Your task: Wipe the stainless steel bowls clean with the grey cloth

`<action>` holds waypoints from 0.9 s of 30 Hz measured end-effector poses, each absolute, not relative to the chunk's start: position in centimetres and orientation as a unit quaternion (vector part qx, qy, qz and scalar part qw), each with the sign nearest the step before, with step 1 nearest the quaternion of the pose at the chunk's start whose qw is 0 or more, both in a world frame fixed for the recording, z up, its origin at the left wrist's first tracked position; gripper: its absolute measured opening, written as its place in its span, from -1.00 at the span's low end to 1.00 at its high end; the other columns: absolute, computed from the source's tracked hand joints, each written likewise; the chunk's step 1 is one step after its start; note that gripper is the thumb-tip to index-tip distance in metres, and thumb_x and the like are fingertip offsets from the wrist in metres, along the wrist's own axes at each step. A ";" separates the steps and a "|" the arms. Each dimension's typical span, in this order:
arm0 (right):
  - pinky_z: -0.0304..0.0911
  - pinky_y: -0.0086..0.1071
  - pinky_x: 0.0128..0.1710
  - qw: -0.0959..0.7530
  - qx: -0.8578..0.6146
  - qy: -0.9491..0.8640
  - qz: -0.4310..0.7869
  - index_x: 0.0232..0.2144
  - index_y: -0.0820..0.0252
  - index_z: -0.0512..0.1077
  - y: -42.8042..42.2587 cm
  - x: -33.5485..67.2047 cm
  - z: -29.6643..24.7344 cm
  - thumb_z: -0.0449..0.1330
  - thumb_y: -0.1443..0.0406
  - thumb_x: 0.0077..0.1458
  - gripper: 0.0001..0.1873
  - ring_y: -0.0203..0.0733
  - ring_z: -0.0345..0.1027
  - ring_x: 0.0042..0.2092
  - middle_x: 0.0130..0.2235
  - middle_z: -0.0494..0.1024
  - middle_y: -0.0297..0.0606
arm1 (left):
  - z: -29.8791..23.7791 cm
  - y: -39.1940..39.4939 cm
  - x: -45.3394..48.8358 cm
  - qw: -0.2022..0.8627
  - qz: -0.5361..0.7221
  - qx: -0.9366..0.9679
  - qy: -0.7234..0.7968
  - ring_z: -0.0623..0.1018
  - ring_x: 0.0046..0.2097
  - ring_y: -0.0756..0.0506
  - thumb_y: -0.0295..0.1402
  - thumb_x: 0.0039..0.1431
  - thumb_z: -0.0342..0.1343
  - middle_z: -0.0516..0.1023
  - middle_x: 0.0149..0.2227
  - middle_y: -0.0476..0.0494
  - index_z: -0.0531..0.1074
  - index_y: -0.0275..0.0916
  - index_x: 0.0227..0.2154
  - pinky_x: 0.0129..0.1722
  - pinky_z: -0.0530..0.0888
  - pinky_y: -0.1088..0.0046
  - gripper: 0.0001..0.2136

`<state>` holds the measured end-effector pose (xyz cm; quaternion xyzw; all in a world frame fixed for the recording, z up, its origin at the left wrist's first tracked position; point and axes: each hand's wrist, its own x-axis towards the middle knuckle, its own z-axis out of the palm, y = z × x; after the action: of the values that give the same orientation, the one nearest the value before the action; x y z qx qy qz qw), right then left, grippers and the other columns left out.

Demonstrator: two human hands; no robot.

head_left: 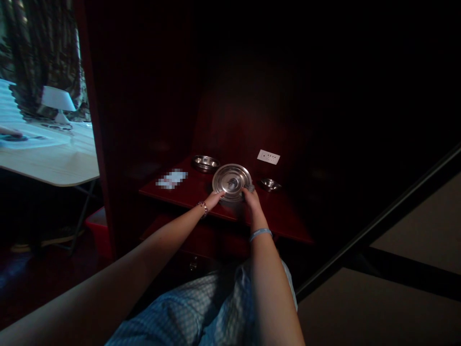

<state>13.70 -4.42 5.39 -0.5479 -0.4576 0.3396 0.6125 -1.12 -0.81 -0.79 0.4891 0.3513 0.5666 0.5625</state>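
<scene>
A round, shiny steel plate (232,179) is tilted toward me over the dark red shelf (281,218). My left hand (215,198) grips its lower left rim, thumb on top. On the lower right rim my right hand (251,196) is closed, with something silvery and crumpled-looking near its fingers that I cannot make out. Behind the plate, to the left, stands a steel bowl (205,162), perhaps several nested together. A smaller steel bowl (270,184) sits on the shelf to the right. The fingers under the plate are hidden.
A white wall socket (268,156) is on the back panel. A blurred-out flat item (173,179) lies at the shelf's left. Farther left are a folding table (54,163) with a lamp (59,101), part of another person's hand (10,131), and a red bin (99,230).
</scene>
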 end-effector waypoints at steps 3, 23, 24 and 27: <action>0.42 -0.35 -0.21 0.610 -0.557 -0.428 0.366 -0.17 0.23 0.48 -5.4 14.1 6.2 0.21 0.29 -0.10 -0.64 -0.12 0.52 -0.21 -0.26 0.62 -0.21 | -0.6 -1.1 -1.3 0.565 0.552 0.496 0.362 0.58 -0.07 -0.20 -0.36 -0.06 0.24 0.65 -0.35 -0.17 0.56 -0.32 -0.33 0.06 0.42 0.24 -0.80; 0.39 -0.42 -0.26 0.619 -0.578 -0.422 0.323 -0.10 0.30 0.48 -5.6 13.2 5.6 0.18 0.29 -0.06 -0.58 -0.17 0.51 -0.20 -0.20 0.63 -0.16 | -1.4 0.1 -1.0 0.528 0.605 0.455 0.386 0.57 0.01 -0.25 -0.43 -0.12 0.17 0.66 -0.22 -0.25 0.54 -0.31 -0.37 0.11 0.40 0.25 -0.81; 0.39 -0.42 -0.27 0.613 -0.573 -0.422 0.343 -0.10 0.29 0.48 -5.9 13.1 5.8 0.18 0.28 -0.04 -0.59 -0.17 0.51 -0.22 -0.22 0.63 -0.17 | -1.3 0.0 -1.0 0.526 0.602 0.457 0.390 0.57 0.01 -0.25 -0.43 -0.11 0.16 0.66 -0.24 -0.24 0.54 -0.31 -0.39 0.12 0.40 0.25 -0.83; 0.40 -0.40 -0.31 0.597 -0.571 -0.415 0.381 -0.09 0.27 0.47 -6.4 13.1 6.4 0.11 0.14 0.08 -0.58 -0.16 0.51 -0.25 -0.25 0.63 -0.17 | -1.0 -0.4 -1.2 0.514 0.599 0.459 0.409 0.57 0.00 -0.25 -0.43 -0.10 0.16 0.66 -0.30 -0.23 0.52 -0.29 -0.45 0.12 0.39 0.26 -0.89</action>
<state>13.06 -6.43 6.44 -0.5714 -0.4146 0.3812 0.5969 -1.19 -0.44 -0.98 0.4586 0.4093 0.5986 0.5137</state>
